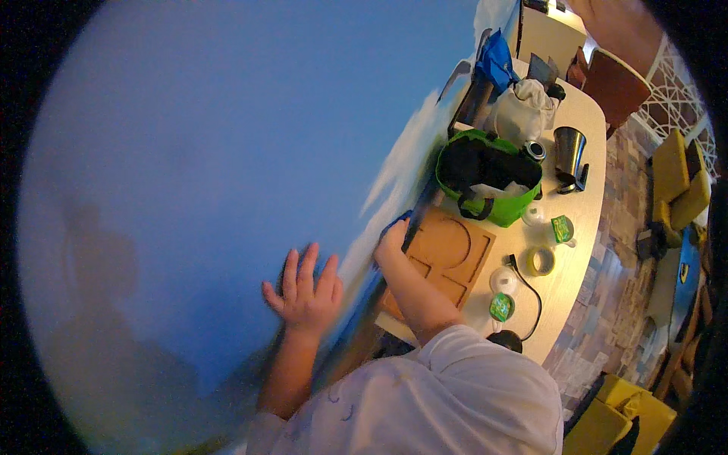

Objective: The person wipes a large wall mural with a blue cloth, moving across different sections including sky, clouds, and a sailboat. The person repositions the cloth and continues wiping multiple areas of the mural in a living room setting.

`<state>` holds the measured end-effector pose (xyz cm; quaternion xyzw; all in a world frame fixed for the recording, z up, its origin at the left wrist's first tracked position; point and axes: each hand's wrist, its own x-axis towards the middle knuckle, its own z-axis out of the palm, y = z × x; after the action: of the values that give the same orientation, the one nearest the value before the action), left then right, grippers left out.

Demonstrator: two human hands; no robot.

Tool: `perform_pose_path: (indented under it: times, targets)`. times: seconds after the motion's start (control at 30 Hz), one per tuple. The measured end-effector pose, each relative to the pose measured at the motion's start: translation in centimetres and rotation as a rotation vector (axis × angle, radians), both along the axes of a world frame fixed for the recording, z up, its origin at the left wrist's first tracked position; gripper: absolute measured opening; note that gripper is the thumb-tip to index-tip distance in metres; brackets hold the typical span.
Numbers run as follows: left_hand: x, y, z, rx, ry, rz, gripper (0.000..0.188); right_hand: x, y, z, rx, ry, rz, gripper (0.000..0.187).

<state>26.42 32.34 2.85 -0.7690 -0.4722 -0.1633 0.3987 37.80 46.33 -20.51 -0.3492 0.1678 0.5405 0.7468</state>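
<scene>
My left hand lies flat against a blue wall, its fingers spread and nothing in it. Farther right, my right hand is closed at the narrow strip between the wall and the table. A dark blue, cloth-like thing shows at its fingers, most of it hidden. Just beside that hand, on the table, is a flat brown board with round and straight-edged recesses. My right forearm passes over part of the board.
The light table carries a green bag, a white cloth bag, a dark tumbler, a tape roll, cups with green tops and a black cable. Yellow chairs stand on the patterned floor.
</scene>
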Motion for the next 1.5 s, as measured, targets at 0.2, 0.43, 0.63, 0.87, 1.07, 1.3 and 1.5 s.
perform_pose_path:
  times: [0.2, 0.43, 0.63, 0.87, 1.07, 1.3, 1.5]
  targets:
    - [-1.0, -0.6, 0.0, 0.017, -0.026, -0.102, 0.009, -1.0, 0.0, 18.9, 0.156, -1.363, -0.126, 0.054]
    - [-1.4, -0.1, 0.3, 0.003, -0.076, -0.307, 0.008, -0.6, -1.5, 21.8, 0.599, -1.787, -0.308, 0.056]
    - [-0.6, 0.1, 0.9, 0.004, -0.038, -0.278, 0.009, 4.6, 4.5, 3.2, 0.095, -0.268, 0.002, 0.056]
    - [-1.0, 0.0, 0.8, 0.002, -0.036, -0.315, 0.005, 3.1, 4.7, 13.2, -0.079, -1.164, -0.111, 0.054]
    - [-0.9, -0.5, 1.7, 0.019, -0.088, -0.277, 0.004, -4.0, -6.8, 33.0, 1.011, -1.819, -0.163, 0.059]
    - [-0.5, -0.3, 1.7, -0.09, -0.103, -0.315, 0.006, 2.2, 1.0, 30.1, 0.659, -1.836, -0.343, 0.059]
    - [1.2, -0.1, 2.2, -0.152, -0.13, -0.161, 0.019, 8.0, 8.6, 15.3, -0.036, -1.074, -0.078, 0.054]
